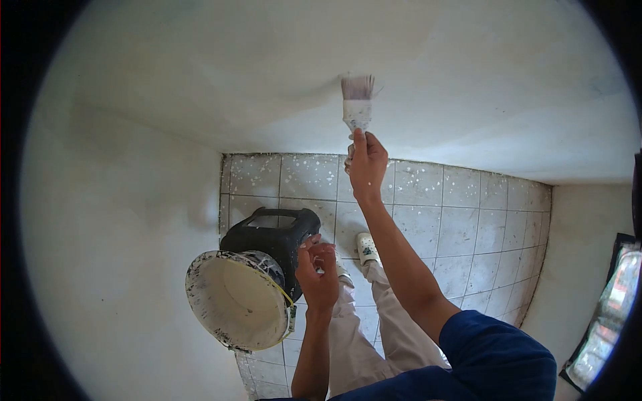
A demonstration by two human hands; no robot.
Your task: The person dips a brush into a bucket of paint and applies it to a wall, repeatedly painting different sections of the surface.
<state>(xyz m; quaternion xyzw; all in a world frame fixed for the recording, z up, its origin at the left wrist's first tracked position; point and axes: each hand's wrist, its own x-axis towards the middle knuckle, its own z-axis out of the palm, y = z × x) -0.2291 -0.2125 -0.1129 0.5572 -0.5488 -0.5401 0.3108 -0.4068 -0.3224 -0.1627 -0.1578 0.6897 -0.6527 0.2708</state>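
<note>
My right hand (367,166) is closed around the handle of a paintbrush (358,110). The brush points upward, its dark bristles against the pale wall (455,87). My left hand (317,273) is held lower, beside the paint bucket (200,294), in front of a black plastic stool-like object (267,234) with a slot in its top. Its fingers are loosely bent and apart, with nothing visible in them. The bucket has a white inside, dark splatters on its rim and a yellowish edge. How it is supported cannot be seen.
Grey floor tiles (418,230) with white paint spots run along the wall's foot. My feet in light clogs (366,248) stand on them. Another wall (114,267) rises close on the left. At the right is a window-like opening (612,307) with a dark frame.
</note>
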